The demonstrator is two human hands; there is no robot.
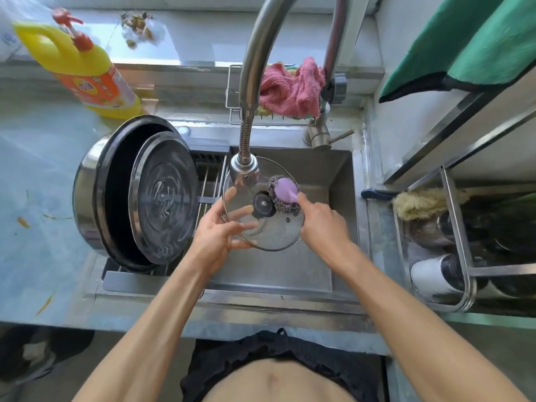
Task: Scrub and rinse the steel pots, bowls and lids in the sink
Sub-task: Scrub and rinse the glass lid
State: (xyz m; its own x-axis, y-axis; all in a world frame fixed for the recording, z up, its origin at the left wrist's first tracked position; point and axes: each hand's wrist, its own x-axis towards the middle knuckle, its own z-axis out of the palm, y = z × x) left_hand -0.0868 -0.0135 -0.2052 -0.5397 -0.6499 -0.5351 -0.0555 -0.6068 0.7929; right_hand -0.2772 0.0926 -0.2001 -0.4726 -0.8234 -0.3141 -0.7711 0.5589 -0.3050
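A round glass lid (278,230) with a steel rim and a black knob is held over the sink (333,181), just under the faucet head (245,166). My left hand (220,230) supports the lid from beneath at its left edge, fingers spread behind the glass. My right hand (322,219) grips the purple handle of a steel-wool scrubber (282,195), which presses on the lid beside the knob. To the left, a large steel pot (95,192) lies on its side on a rack, with a steel lid (165,198) leaning inside it.
A yellow detergent bottle (87,71) stands at the back left of the counter. A pink cloth (293,88) sits in a wire caddy behind the faucet. On the right, a metal dish rack (458,256) holds a brush, a white cup and dark dishes. Green cloth hangs above it.
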